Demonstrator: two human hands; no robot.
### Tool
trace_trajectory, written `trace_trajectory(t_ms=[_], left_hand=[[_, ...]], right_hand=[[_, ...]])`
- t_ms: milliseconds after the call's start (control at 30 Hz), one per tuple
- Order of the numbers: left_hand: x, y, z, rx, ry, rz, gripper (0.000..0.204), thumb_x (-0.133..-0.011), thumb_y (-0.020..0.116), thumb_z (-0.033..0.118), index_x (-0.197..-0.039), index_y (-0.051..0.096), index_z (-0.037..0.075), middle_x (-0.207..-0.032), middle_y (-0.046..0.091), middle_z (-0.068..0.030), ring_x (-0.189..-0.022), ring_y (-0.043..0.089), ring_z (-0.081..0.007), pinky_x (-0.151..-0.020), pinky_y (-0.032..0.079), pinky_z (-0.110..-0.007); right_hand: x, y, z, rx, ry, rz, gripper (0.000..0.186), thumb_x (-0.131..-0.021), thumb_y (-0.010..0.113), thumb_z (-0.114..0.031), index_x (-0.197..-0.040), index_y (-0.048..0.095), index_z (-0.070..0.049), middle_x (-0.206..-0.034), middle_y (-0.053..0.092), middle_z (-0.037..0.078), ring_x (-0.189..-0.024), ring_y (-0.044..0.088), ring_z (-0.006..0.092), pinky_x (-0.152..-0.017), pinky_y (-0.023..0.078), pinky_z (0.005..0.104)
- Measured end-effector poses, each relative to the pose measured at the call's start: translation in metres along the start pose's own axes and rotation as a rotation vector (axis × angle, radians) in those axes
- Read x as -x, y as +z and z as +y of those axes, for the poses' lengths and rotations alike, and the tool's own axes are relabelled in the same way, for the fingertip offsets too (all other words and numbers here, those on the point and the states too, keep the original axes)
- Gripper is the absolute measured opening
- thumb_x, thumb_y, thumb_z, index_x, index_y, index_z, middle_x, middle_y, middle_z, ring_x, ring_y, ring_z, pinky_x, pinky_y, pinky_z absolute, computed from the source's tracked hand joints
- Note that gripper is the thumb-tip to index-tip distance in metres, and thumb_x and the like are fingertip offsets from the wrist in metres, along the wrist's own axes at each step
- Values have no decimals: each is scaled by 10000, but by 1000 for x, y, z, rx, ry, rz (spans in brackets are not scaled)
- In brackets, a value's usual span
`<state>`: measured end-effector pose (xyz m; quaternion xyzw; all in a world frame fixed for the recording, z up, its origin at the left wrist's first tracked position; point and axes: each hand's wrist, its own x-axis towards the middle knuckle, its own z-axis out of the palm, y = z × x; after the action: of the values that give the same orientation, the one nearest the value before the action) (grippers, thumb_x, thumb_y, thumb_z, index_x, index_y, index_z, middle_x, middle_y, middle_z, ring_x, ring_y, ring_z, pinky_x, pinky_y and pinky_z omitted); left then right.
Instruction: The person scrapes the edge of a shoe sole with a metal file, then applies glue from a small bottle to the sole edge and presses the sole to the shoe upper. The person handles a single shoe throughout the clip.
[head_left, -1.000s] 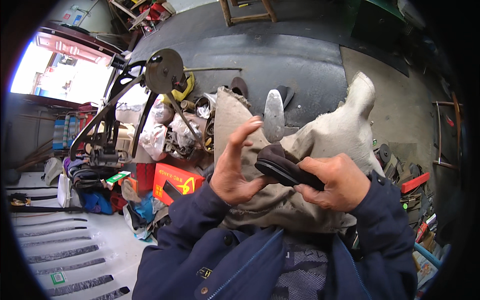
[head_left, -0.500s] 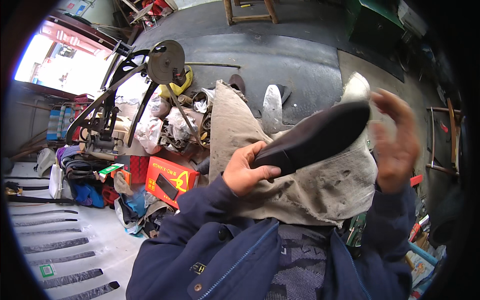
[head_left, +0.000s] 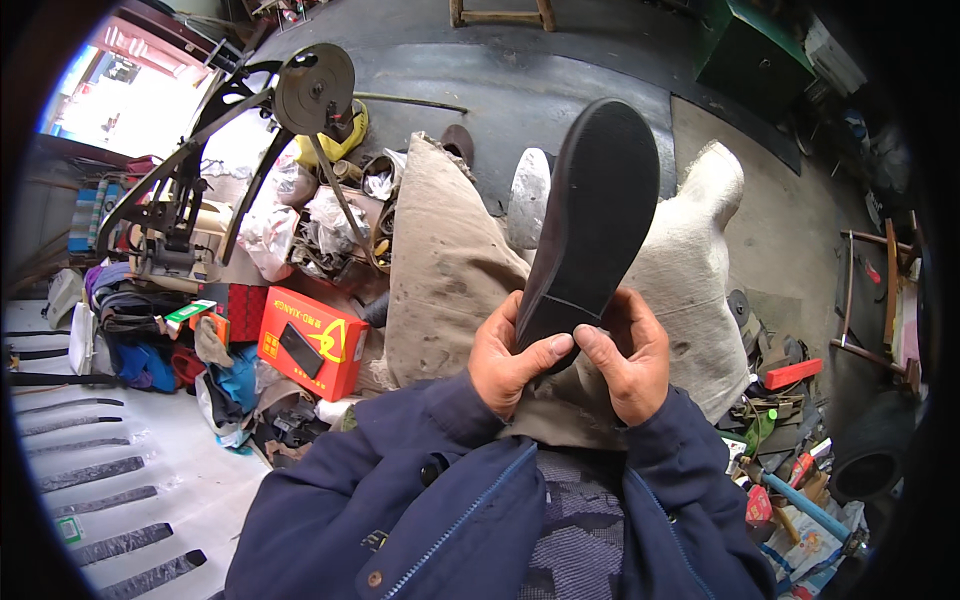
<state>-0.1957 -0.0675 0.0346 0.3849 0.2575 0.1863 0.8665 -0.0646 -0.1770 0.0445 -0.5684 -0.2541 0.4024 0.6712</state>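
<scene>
A dark shoe [head_left: 595, 200] stands toe-up with its black sole turned toward me. My left hand [head_left: 503, 362] and my right hand [head_left: 628, 362] both grip its heel end, their thumbs pressing on the sole. Under and around them lies a stained beige cloth [head_left: 440, 270] over my lap. Behind the shoe, partly hidden, is a pale oval metal piece [head_left: 525, 195], possibly a shoe last.
A black iron hand-cranked machine [head_left: 310, 88] stands at upper left, beside bags and clutter [head_left: 330, 225]. A red box [head_left: 305, 362] with a phone on it is left; a white board with dark strips [head_left: 95, 465] lies lower left. Tools [head_left: 795, 375] crowd the right; a wooden stool [head_left: 500, 15] is behind.
The shoe was held sideways, then tilted across to the right; now it is upright, sole toward me. My right hand, away from it half a second ago, has closed on the heel beside my left.
</scene>
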Motion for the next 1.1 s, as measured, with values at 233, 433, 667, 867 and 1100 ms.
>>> trace_trajectory(t_ms=[233,433,667,867,1100], left_hand=[[2,0,9,-347,8,-50,317,-914,727,168,-1125,535,30,-1008,621,-31,-939,556,-70,-834,463,-251],[-14,-8,19,238,-102,-264,744,-936,636,342,-1499,285,5,-1351,551,-172,-1241,551,-228,-1061,415,-359],[-25,-12,18,454,-160,-326,724,-887,699,116,-1501,342,-26,-1346,586,-147,-1229,588,-210,-1086,436,-338],[-25,-17,18,379,-238,-266,473,-916,687,134,-1339,548,-26,-1228,661,-100,-1116,635,-168,-1027,475,-313],[-27,-12,18,372,-200,-245,290,-937,698,246,-1104,595,32,-869,692,-68,-645,651,-135,-483,515,-251]], right_hand=[[-7,-14,15,-336,122,-8,469,-898,703,-53,-1331,551,44,-1263,642,105,-1187,593,194,-1067,426,331],[-12,-34,24,-635,254,-121,570,-896,717,-102,-1388,493,79,-1299,629,162,-1194,616,259,-1060,470,384],[-18,-36,25,-696,353,-205,588,-927,670,-170,-1395,452,112,-1318,605,218,-1214,610,290,-1072,465,396],[-17,-39,24,-680,414,-145,579,-941,624,-228,-1372,451,118,-1280,612,236,-1156,631,316,-1029,495,408],[-15,-39,27,-701,537,-195,510,-989,498,-345,-1315,526,46,-1138,668,231,-885,704,378,-669,605,545]])
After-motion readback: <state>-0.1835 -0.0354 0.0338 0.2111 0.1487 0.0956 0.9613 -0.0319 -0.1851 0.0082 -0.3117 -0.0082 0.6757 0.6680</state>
